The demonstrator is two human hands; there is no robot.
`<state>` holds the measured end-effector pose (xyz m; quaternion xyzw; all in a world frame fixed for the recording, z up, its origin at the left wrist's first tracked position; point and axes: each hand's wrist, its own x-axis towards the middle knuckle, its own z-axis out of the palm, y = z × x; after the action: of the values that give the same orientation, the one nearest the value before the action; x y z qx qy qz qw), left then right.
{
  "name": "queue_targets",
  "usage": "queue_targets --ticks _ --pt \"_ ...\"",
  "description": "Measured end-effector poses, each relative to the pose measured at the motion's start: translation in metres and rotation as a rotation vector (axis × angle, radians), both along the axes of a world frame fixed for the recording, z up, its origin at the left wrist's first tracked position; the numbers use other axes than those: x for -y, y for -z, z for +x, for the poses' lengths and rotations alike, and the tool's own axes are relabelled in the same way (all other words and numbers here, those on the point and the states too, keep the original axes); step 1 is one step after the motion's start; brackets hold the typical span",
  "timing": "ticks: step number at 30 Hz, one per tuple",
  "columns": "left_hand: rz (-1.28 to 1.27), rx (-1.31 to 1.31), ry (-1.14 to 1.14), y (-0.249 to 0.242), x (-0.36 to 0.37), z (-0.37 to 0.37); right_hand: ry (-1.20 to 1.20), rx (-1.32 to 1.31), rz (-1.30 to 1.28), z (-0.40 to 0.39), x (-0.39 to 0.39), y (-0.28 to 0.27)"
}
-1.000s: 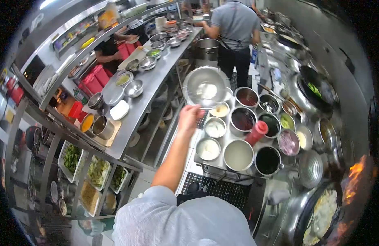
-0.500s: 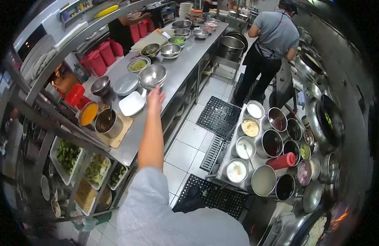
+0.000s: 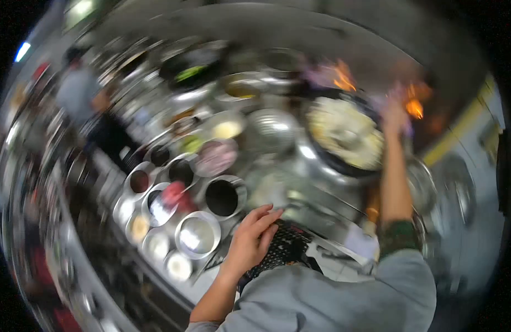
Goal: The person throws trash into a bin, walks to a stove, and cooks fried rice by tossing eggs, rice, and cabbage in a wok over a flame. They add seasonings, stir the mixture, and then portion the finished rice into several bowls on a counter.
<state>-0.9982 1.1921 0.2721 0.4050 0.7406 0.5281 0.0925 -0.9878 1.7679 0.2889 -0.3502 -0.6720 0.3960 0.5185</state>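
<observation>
My left hand [image 3: 253,240] is empty, its fingers loosely stretched out above the floor mat [image 3: 288,243], near the front of the cooking line. My right arm reaches forward to the right side of a black wok [image 3: 335,167]. Blur smears my right hand [image 3: 395,117] at the wok's edge, so I cannot tell what its fingers grip. A wide heap of pale, whitish-yellow food [image 3: 344,133] fills the wok. Orange flames [image 3: 415,102] flare behind my right hand and at the wok's far rim.
Left of the wok stand several metal pots, among them one of dark sauce [image 3: 222,196] and one of clear liquid [image 3: 198,235]. A red squeeze bottle [image 3: 178,196] lies across them. Another wok [image 3: 192,72] holds greens. A person [image 3: 81,94] in grey stands far left.
The view has swung right, from the steel counter to the stove. My left hand has come away from a metal bowl there. My right hand now shows at the wok.
</observation>
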Motion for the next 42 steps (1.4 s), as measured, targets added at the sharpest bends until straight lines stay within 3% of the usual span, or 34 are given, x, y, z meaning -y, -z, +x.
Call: queue_targets --ticks 3,5,7,9,10,11,12,15,18,20,22,25,28,33,36,37,40,42 --pt "-0.008 -0.234 0.279 0.02 -0.144 0.003 -0.007 -0.244 -0.097 0.014 -0.011 -0.061" --pt "0.016 -0.412 0.232 0.022 -0.219 0.001 -0.122 -0.39 -0.121 0.049 0.001 -0.112" --pt "0.023 -0.595 0.102 0.032 -0.273 -0.004 -0.047 -0.405 -0.055 0.049 0.0 -0.081" --pt "-0.176 -0.537 0.127 0.064 -0.309 -0.025 0.063 -0.429 0.001 0.024 -0.037 -0.038" --pt "-0.268 -0.512 0.129 0.075 -0.317 -0.032 0.002 -0.416 -0.138 0.022 -0.042 -0.049" --pt "-0.066 -0.595 0.157 0.076 -0.313 -0.03 -0.054 -0.399 -0.278 0.021 -0.047 -0.06" --pt "-0.062 -0.547 0.199 0.074 -0.305 -0.026 0.02 -0.346 -0.298 0.021 -0.058 -0.079" --pt "-0.042 -0.429 0.231 0.015 -0.292 0.003 -0.208 -0.355 -0.504 0.045 -0.048 -0.117" --pt "-0.015 -0.405 0.211 0.038 -0.309 0.005 0.019 -0.255 -0.351 0.027 -0.038 -0.095" --pt "-0.024 -0.438 0.217 0.087 -0.301 0.001 0.092 -0.262 -0.217 0.024 -0.012 -0.09" --pt "-0.063 -0.519 0.222 0.113 -0.276 0.001 0.139 -0.382 -0.113 0.037 0.011 -0.095" --pt "0.07 -0.496 0.271 0.089 -0.236 0.004 0.081 -0.554 0.004 0.058 0.018 -0.091" --pt "0.05 -0.49 0.254 0.055 -0.278 -0.039 0.04 -0.572 -0.07 0.048 0.016 -0.087" --pt "-0.021 -0.539 0.26 0.091 -0.315 -0.063 -0.01 -0.572 -0.09 0.05 0.033 -0.163" --pt "-0.072 -0.542 0.23 0.098 -0.32 -0.061 -0.067 -0.659 -0.027 0.05 0.024 -0.152" --pt "-0.081 -0.543 0.215 0.095 -0.319 -0.059 0.078 -0.606 0.037 0.038 0.011 -0.122" --pt "-0.088 -0.537 0.202 0.08 -0.313 -0.056 -0.121 -0.544 -0.121 -0.014 -0.018 -0.037" --pt "-0.108 -0.529 0.199 0.065 -0.298 -0.049 -0.114 -0.497 -0.257 -0.012 -0.034 -0.071"
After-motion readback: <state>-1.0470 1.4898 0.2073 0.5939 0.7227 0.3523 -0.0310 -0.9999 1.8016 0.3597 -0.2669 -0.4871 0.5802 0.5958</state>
